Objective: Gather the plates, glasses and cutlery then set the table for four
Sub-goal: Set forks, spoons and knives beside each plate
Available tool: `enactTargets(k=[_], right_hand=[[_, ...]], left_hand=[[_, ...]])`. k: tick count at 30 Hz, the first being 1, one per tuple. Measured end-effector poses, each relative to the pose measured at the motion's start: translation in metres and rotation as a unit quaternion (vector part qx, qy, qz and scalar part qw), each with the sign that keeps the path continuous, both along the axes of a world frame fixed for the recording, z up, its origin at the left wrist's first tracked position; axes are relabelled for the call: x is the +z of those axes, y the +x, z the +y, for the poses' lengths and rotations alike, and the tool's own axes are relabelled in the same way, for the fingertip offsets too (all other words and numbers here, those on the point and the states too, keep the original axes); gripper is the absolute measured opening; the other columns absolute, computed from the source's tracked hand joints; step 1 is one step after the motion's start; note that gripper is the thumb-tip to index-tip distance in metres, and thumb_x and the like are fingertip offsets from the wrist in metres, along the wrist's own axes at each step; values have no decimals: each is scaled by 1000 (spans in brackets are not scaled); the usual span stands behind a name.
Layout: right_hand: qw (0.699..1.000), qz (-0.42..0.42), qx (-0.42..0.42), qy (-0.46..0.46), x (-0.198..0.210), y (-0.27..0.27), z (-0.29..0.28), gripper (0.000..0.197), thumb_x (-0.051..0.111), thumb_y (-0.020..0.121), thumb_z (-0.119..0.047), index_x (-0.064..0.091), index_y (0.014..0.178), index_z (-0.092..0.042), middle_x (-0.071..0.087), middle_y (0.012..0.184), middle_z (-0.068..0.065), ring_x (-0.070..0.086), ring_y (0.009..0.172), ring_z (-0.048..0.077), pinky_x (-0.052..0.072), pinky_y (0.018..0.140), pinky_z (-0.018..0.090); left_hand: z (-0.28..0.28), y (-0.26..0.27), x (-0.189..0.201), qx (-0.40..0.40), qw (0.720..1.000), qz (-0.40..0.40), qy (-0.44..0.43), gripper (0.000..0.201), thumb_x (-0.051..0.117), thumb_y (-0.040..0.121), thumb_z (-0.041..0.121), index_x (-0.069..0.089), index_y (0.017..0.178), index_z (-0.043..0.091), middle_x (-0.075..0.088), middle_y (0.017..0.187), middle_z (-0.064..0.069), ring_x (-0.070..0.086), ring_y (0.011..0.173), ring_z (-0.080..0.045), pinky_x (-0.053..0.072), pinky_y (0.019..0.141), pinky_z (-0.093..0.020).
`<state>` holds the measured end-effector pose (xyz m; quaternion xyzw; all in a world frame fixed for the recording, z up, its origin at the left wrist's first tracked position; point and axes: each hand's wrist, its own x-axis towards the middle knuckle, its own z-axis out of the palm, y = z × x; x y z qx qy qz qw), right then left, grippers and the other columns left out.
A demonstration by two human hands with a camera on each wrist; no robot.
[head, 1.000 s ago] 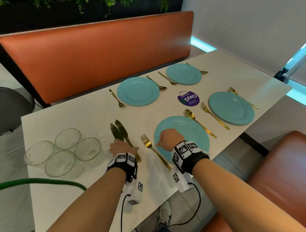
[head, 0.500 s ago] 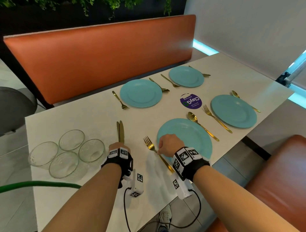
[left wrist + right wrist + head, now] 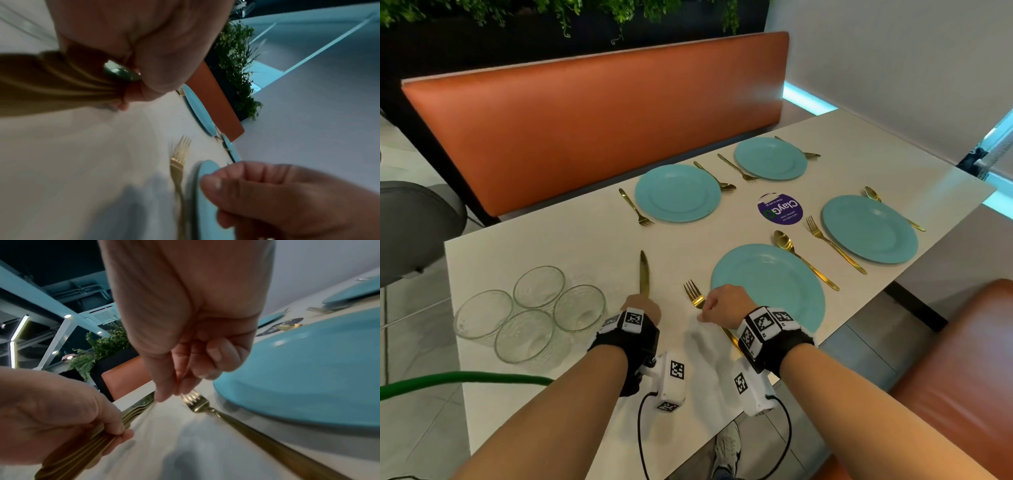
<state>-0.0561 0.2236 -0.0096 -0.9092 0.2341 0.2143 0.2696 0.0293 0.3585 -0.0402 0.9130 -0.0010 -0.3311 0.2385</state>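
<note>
My left hand (image 3: 642,306) grips the handles of a bundle of gold knives (image 3: 644,274); their blades point away from me across the white table (image 3: 544,246). The same grip shows in the right wrist view, fingers wrapped round the knives (image 3: 131,413). My right hand (image 3: 717,306) is curled just left of the near blue plate (image 3: 774,284). Its fingertips (image 3: 168,392) hover by the tines of a gold fork (image 3: 197,402), and nothing shows between them. That fork (image 3: 693,294) lies along the plate's left side.
Several clear glasses (image 3: 530,315) stand grouped at the near left. Three more blue plates (image 3: 678,193) (image 3: 770,158) (image 3: 869,228) have forks and spoons beside them. A purple sticker (image 3: 780,209) marks the table's middle. Orange benches (image 3: 585,120) flank the table.
My left hand has drawn the spread knives into one bundle pointing straight away. My right hand has slid left off the near plate to above the fork.
</note>
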Motion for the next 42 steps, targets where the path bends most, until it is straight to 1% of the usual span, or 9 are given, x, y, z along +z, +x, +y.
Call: enactTargets(k=[5,10,17,22,26,30,34,38,42], right_hand=[[991,-34,-99,79,11,7,0,24,64,87,-29,67,92,-7,66,95,11,56,79,18,49,71,26],[960,-27,-200,194,20,12,0,24,58,88,-17,66,105,-1,63,90,14,51,60,19,44,58,26],[915,-83,-241,312,17,3,2,19,56,94,-16,61,76,-15,59,64,5,42,48,11,34,46,20],[908,-94,-256,319,9,-2,3,10,61,89,-15,68,86,-9,61,63,6,46,50,11,35,45,19],[900,-107,-302,297,10,-1,4,7,58,88,-8,64,86,-5,60,71,10,49,49,15,37,44,21],[904,-91,-313,277,7,-2,4,17,54,91,-9,62,103,0,58,81,12,49,48,15,36,39,20],[951,-72,-252,167,-6,-9,5,18,56,90,-16,67,90,-2,61,69,12,50,48,17,44,49,25],[989,-16,-138,58,-22,-12,17,22,51,89,-11,70,92,-1,61,65,7,50,48,15,49,56,25],[998,-4,-62,10,-29,-12,27,30,47,91,-13,70,107,-1,69,103,15,65,91,28,53,87,32]], left_hand=[[-9,1,11,55,982,10,-179,32,58,90,12,58,117,-4,64,114,-19,60,108,-33,46,91,-37],[-20,-10,27,23,959,30,-281,16,60,88,13,57,72,11,64,92,-19,58,89,-27,48,93,-45],[-22,-28,30,-6,937,93,-338,32,39,94,-4,60,78,15,63,84,-9,60,80,-18,50,91,-36],[-17,-32,29,-1,933,107,-343,27,39,96,-1,65,93,6,63,76,-3,58,70,-11,49,69,-21],[-14,-36,30,25,936,98,-336,31,44,95,-1,53,69,12,54,65,-6,52,58,-15,44,56,-24],[-7,-28,27,84,930,134,-331,14,43,95,-3,51,86,3,56,87,-14,60,71,-21,49,58,-24],[3,-16,24,155,925,93,-333,22,35,97,-1,44,117,2,53,100,-17,54,65,-17,42,56,-22],[9,-7,24,181,928,71,-319,11,36,97,-1,40,105,5,53,86,-12,50,64,-15,39,56,-22],[11,-3,27,189,921,90,-328,27,32,99,0,38,76,14,46,75,-6,47,64,-14,36,57,-20]])
